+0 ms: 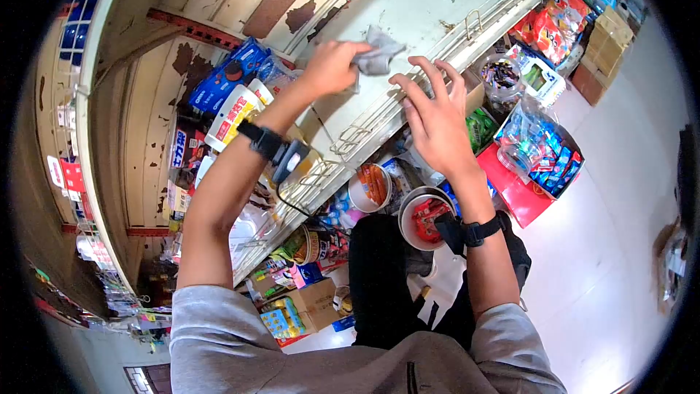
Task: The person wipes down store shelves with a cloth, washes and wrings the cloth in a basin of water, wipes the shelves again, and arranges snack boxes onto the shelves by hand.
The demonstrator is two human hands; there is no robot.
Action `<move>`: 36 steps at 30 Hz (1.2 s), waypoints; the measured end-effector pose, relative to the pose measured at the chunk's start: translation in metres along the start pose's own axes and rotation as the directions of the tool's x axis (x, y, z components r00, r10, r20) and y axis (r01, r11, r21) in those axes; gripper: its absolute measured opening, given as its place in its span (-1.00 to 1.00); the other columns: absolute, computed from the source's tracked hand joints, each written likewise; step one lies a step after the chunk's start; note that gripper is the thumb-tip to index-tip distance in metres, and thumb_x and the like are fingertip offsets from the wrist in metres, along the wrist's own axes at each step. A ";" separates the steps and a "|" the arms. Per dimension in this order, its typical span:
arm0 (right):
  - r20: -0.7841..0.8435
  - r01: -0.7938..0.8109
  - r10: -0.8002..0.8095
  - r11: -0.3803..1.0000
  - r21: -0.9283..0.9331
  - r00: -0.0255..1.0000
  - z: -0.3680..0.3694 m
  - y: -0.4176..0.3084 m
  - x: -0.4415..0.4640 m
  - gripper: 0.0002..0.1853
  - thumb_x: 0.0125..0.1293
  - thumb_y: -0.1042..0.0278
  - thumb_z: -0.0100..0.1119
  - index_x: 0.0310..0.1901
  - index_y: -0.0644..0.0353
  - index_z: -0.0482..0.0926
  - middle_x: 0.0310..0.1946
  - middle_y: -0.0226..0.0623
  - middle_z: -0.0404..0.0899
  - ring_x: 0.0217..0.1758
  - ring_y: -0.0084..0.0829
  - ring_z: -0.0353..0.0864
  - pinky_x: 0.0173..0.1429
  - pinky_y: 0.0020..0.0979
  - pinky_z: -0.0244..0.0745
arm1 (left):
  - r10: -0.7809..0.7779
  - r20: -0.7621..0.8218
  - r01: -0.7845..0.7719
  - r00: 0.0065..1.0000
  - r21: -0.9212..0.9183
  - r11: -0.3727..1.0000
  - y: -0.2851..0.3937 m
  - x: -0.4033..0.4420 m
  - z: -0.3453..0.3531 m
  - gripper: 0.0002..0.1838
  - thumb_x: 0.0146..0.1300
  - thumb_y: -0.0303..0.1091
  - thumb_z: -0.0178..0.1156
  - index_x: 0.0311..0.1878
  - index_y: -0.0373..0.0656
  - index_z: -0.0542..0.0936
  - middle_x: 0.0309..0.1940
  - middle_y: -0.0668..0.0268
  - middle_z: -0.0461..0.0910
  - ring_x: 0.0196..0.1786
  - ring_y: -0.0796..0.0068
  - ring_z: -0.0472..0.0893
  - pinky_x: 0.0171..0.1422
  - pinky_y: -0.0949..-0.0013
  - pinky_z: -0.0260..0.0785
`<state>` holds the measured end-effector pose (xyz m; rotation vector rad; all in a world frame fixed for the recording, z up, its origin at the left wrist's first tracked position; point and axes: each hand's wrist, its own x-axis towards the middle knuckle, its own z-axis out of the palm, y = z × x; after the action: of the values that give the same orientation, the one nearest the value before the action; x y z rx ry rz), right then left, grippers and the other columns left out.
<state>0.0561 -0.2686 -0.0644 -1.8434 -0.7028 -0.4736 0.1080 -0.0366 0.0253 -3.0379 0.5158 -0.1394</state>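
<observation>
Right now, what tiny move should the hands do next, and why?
I'd probably slide the left hand and its grey cloth a little farther along the shelf, because the cloth seems to be on its surface and dark marks show beyond it.

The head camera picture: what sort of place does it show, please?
Probably a small grocery or snack shop: a white shelf holds blue Oreo packs, and an open box of small wrapped snacks sits near it.

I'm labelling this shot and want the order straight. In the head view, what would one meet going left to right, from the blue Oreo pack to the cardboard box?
Oreo pack, left hand, grey cloth, right hand, jar, cardboard box.
</observation>
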 end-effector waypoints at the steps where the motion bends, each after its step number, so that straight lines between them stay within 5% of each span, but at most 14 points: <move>1: -0.001 -0.013 0.013 1.000 -0.004 1.000 -0.002 -0.001 -0.001 -0.62 0.28 0.40 0.15 0.13 -0.10 0.55 0.35 -0.33 0.29 0.40 0.07 0.16 0.43 0.16 0.11 | -0.020 0.041 0.022 0.999 -0.044 0.999 0.008 -0.012 -0.005 -0.48 0.00 -0.53 0.14 0.10 0.03 0.67 -0.21 0.01 0.68 -0.17 -0.07 0.67 0.05 0.05 0.52; 11: 0.006 0.028 -0.027 0.998 -0.060 1.000 -0.007 -0.006 -0.005 -0.62 0.32 0.36 0.12 0.17 -0.11 0.54 0.37 -0.34 0.28 0.38 0.07 0.17 0.44 0.12 0.11 | -0.130 0.187 0.165 0.974 -0.183 0.969 0.036 -0.095 -0.028 -0.59 0.09 -0.54 0.24 0.07 -0.17 0.65 -0.07 0.07 0.70 -0.02 0.15 0.69 0.09 0.25 0.51; 13: -0.001 0.033 -0.033 0.997 -0.072 0.999 -0.007 -0.009 -0.006 -0.63 0.34 0.34 0.10 0.18 -0.11 0.54 0.38 -0.33 0.28 0.38 0.08 0.17 0.44 0.11 0.11 | -0.226 -0.090 0.178 0.970 -0.370 0.912 0.017 -0.104 -0.023 -0.58 0.09 -0.51 0.17 0.09 -0.18 0.62 -0.12 0.11 0.71 -0.11 0.23 0.71 0.01 0.26 0.52; 15: -0.005 0.034 -0.035 0.996 -0.086 0.999 -0.009 -0.008 -0.008 -0.63 0.35 0.32 0.08 0.18 -0.10 0.54 0.39 -0.33 0.28 0.38 0.09 0.17 0.44 0.10 0.12 | -0.528 -0.237 0.323 0.815 -0.571 0.755 0.017 -0.115 -0.032 -0.55 0.19 -0.52 0.12 0.19 -0.23 0.55 -0.02 0.17 0.67 -0.07 0.33 0.67 0.03 0.35 0.51; 16: -0.007 0.039 -0.040 0.995 -0.088 0.999 -0.010 -0.008 -0.008 -0.63 0.37 0.31 0.07 0.20 -0.11 0.54 0.41 -0.32 0.27 0.39 0.11 0.16 0.43 0.11 0.11 | -0.703 -0.044 0.356 0.710 -0.838 0.413 0.036 -0.117 -0.055 -0.57 0.26 -0.53 0.06 0.22 -0.22 0.49 -0.04 0.22 0.63 -0.08 0.34 0.65 0.05 0.36 0.52; 17: -0.009 0.046 -0.047 0.995 -0.088 0.999 -0.010 -0.008 -0.008 -0.63 0.38 0.30 0.05 0.21 -0.12 0.54 0.42 -0.31 0.27 0.39 0.12 0.16 0.43 0.12 0.11 | -0.703 -0.045 0.355 0.709 -0.839 0.412 0.040 -0.128 -0.059 -0.57 0.26 -0.53 0.06 0.22 -0.22 0.49 -0.04 0.22 0.63 -0.08 0.34 0.65 0.05 0.36 0.52; 19: -0.024 0.068 -0.072 0.990 -0.120 0.997 -0.016 -0.008 -0.005 -0.62 0.39 0.29 0.04 0.22 -0.08 0.54 0.39 -0.25 0.32 0.40 0.10 0.19 0.43 0.10 0.12 | -0.776 0.027 -0.066 0.630 -0.994 -0.088 0.051 -0.152 -0.075 -0.60 0.24 -0.57 0.03 0.17 -0.21 0.47 -0.07 0.22 0.61 -0.05 0.37 0.63 0.07 0.30 0.54; 21: -0.026 0.069 -0.069 0.998 -0.009 0.997 -0.027 -0.010 -0.001 -0.65 0.39 0.32 0.02 0.18 0.04 0.57 0.29 -0.17 0.44 0.35 0.05 0.30 0.42 -0.01 0.19 | -0.785 0.039 -0.137 0.619 -0.978 -0.156 0.072 -0.173 -0.076 -0.64 0.20 -0.59 0.03 0.09 -0.18 0.45 -0.08 0.24 0.58 -0.01 0.34 0.62 0.09 0.25 0.55; 23: -0.060 0.072 -0.065 0.989 0.127 0.996 -0.046 -0.024 0.002 -0.71 0.43 0.35 -0.01 0.03 0.24 0.63 -0.04 0.00 0.65 0.06 0.00 0.60 0.17 -0.18 0.47 | -0.730 0.220 -0.102 0.648 -0.924 -0.368 0.086 -0.199 -0.069 -0.63 0.18 -0.59 0.02 0.09 -0.20 0.46 -0.03 0.21 0.57 0.04 0.29 0.61 0.16 0.22 0.54; 25: 0.028 -0.025 0.019 0.977 0.211 0.999 -0.065 -0.045 -0.002 -0.72 0.44 0.32 0.00 -0.02 0.29 0.63 -0.14 0.03 0.67 -0.05 0.02 0.65 0.07 -0.17 0.52 | -0.745 0.229 -0.134 0.626 -0.910 -0.392 0.116 -0.211 -0.064 -0.60 0.18 -0.57 0.03 0.13 -0.24 0.46 0.01 0.19 0.58 0.07 0.26 0.61 0.21 0.19 0.51; 27: 0.072 0.032 -0.044 0.988 0.151 0.996 -0.085 -0.063 -0.011 -0.71 0.45 0.30 0.00 -0.05 0.31 0.65 -0.14 0.02 0.68 -0.06 0.02 0.66 0.05 -0.19 0.52 | -0.640 0.274 -0.181 0.718 -0.814 -0.552 0.134 -0.225 -0.048 -0.64 0.19 -0.53 0.04 0.08 -0.29 0.50 -0.04 0.14 0.64 0.01 0.19 0.65 0.20 0.12 0.51; 29: 0.132 0.043 -0.059 0.992 0.120 0.990 -0.103 -0.075 -0.027 -0.70 0.46 0.29 -0.01 -0.05 0.31 0.64 -0.14 0.01 0.68 -0.07 0.02 0.66 0.04 -0.20 0.52 | -0.655 0.283 -0.208 0.701 -0.797 -0.567 0.162 -0.230 -0.036 -0.63 0.20 -0.52 0.03 0.10 -0.34 0.50 -0.03 0.08 0.63 0.03 0.16 0.65 0.21 0.12 0.51; 30: 0.264 -0.017 -0.006 0.996 0.085 0.965 -0.116 -0.083 -0.037 -0.68 0.53 0.28 -0.07 0.03 0.31 0.61 -0.09 -0.13 0.70 0.03 -0.24 0.67 0.16 -0.31 0.47 | -0.623 0.290 -0.188 0.726 -0.788 -0.586 0.173 -0.236 -0.030 -0.54 0.18 -0.54 0.01 0.20 -0.31 0.44 0.09 0.11 0.57 0.15 0.18 0.57 0.34 0.13 0.39; 36: 0.425 -0.315 0.258 0.946 0.070 0.868 -0.169 -0.102 -0.143 -0.69 0.52 0.30 -0.03 -0.01 0.36 0.61 -0.16 -0.13 0.70 -0.05 -0.27 0.67 0.11 -0.32 0.50 | -0.496 0.378 -0.132 0.781 -0.677 -0.724 0.237 -0.271 0.011 -0.42 0.16 -0.56 0.00 0.33 -0.24 0.35 0.22 0.15 0.48 0.29 0.22 0.48 0.46 0.15 0.28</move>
<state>-0.1173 -0.4334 -0.0199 -1.8927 -0.7003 0.1663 -0.2226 -0.1699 -0.0241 -4.8864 -2.2184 -0.6255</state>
